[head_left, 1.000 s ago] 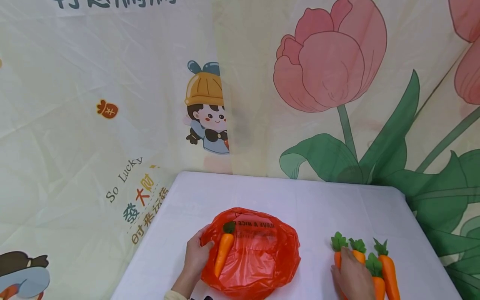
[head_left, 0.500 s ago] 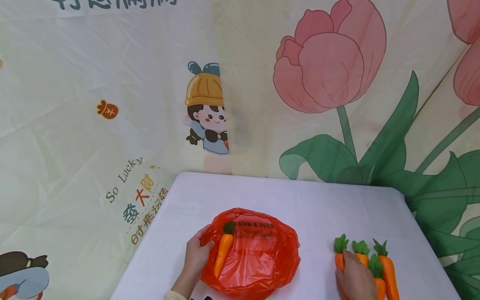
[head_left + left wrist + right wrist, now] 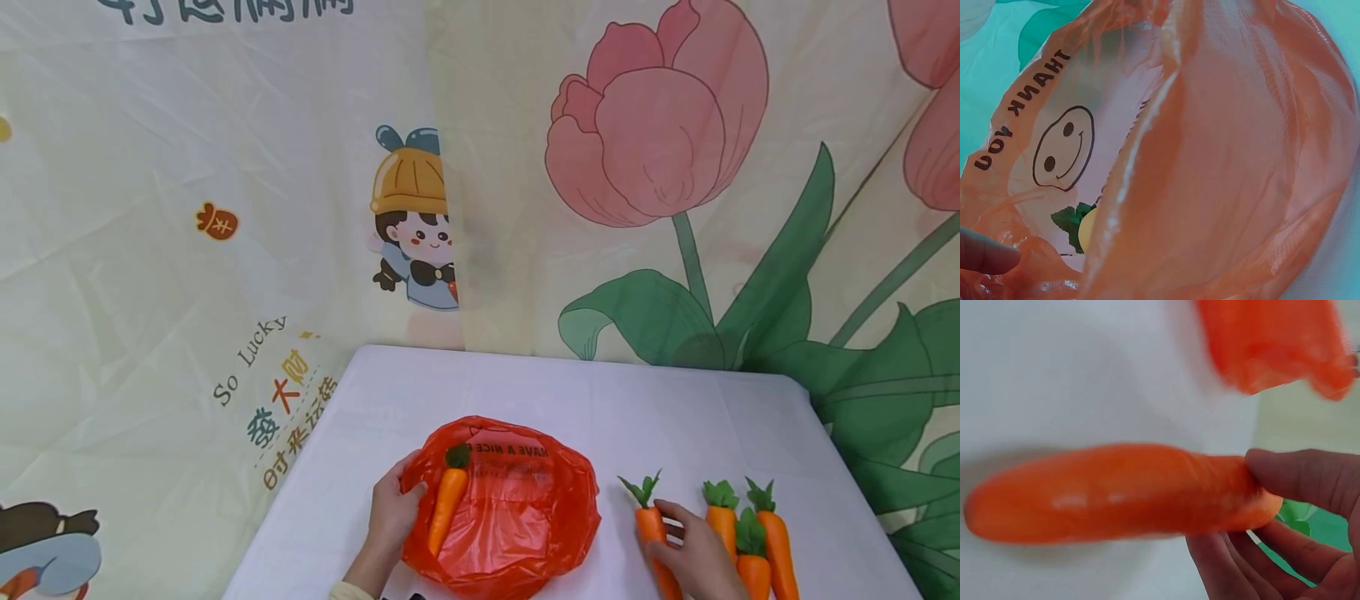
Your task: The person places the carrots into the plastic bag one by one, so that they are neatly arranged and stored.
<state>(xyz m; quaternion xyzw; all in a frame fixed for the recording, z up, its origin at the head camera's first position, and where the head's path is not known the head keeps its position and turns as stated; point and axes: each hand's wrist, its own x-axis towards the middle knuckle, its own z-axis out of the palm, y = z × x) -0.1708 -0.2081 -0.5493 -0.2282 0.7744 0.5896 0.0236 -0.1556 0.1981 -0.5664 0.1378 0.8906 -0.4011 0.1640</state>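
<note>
My left hand (image 3: 394, 510) pinches the left rim of a red plastic bag (image 3: 525, 533), which stands wide-mouthed on the table. Inside the bag, against its left side, lies an orange carrot (image 3: 448, 508) with a dark green top. In the left wrist view the bag (image 3: 1229, 150) hides most of that carrot. To the right, my right hand (image 3: 697, 550) grips another carrot (image 3: 651, 533) near its leafy end, thumb on one side and fingers on the other. The right wrist view shows this held carrot (image 3: 1122, 494) nearly whole, its tip pointing left.
Three more carrots lie just right of my right hand: one beside it (image 3: 722, 527), a shorter one (image 3: 754, 575) and a long one (image 3: 780, 550). A white cloth covers the table (image 3: 600, 400). A printed curtain (image 3: 495, 167) hangs behind it.
My right hand has lifted the leftmost carrot from the group and moved it left, toward the bag. The left hand and the bag have stayed in place.
</note>
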